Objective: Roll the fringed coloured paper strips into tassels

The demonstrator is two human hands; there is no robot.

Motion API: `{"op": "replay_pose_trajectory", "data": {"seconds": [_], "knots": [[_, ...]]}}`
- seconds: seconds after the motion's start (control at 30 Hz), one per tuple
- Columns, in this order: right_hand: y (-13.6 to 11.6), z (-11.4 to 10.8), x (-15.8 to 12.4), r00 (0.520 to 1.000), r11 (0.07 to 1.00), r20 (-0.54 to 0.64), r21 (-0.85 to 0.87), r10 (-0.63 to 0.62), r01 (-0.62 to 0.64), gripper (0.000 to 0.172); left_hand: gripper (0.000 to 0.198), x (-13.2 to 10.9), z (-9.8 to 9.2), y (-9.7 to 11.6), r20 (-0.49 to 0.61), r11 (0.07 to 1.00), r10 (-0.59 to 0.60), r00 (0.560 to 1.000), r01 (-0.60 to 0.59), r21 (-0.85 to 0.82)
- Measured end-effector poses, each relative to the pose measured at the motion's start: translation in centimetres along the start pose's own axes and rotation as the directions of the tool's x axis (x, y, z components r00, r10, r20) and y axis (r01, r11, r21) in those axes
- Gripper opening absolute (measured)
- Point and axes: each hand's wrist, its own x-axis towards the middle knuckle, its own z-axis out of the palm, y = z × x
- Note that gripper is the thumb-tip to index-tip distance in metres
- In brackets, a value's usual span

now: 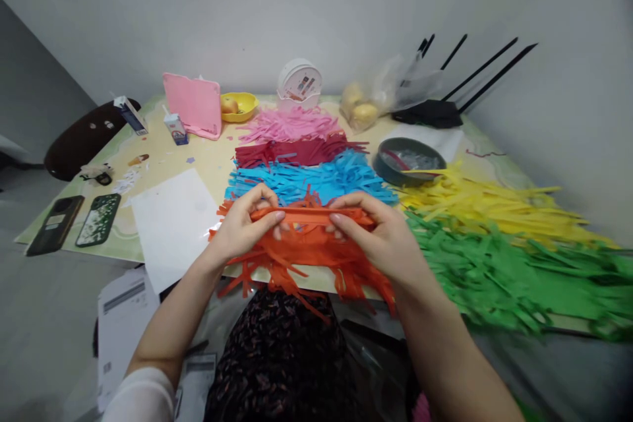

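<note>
An orange fringed paper strip (304, 218) is stretched level between my two hands at the table's front edge. My left hand (252, 221) pinches its left part between thumb and fingers, and my right hand (373, 227) pinches the right part the same way. Cut orange strands hang below the folded band, over the table edge towards my lap. Just beyond my hands lies blue fringed paper (306, 178), then a dark red fringed piece (301, 151) and a pink one (297, 124).
Green fringe (494, 270) and yellow fringe (504, 204) cover the table's right side. A grey round tin (410, 175) holds clear plastic. White paper (173, 217) and two phones (97, 219) lie left. Behind stand a pink tablet case (192, 102), yellow bowl (246, 105) and black router (428, 113).
</note>
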Motion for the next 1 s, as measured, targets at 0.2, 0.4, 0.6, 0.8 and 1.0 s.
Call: {"op": "replay_pose_trajectory", "data": {"seconds": [0.2, 0.4, 0.6, 0.8, 1.0], "knots": [[1.4, 0.6, -0.1, 0.999, 0.983, -0.043, 0.186, 0.003, 0.005, 0.010, 0.019, -0.1, 0.2, -0.8, -0.031, 0.993, 0.032, 0.999, -0.035, -0.115], [1.4, 0.6, -0.2, 0.996, 0.983, -0.025, 0.155, -0.091, 0.094, 0.015, 0.018, -0.1, 0.0, -1.3, -0.018, 0.993, 0.062, 0.998, -0.063, -0.101], [0.6, 0.6, -0.5, 0.990, 0.985, -0.061, -0.129, -0.124, 0.116, 0.017, 0.019, -0.6, 0.7, -0.5, -0.133, 0.963, 0.152, 0.979, -0.117, 0.243], [0.7, 0.7, -0.5, 0.988, 0.948, -0.076, -0.301, -0.133, 0.104, 0.010, 0.008, -0.8, 0.7, -0.2, -0.070, 0.864, 0.209, 0.976, -0.150, 0.481], [1.1, 1.2, -0.4, 0.997, 0.986, -0.077, 0.164, -0.009, 0.021, 0.012, 0.016, -0.8, 0.7, -0.5, -0.057, 0.997, 0.009, 0.998, -0.013, -0.072]]}}
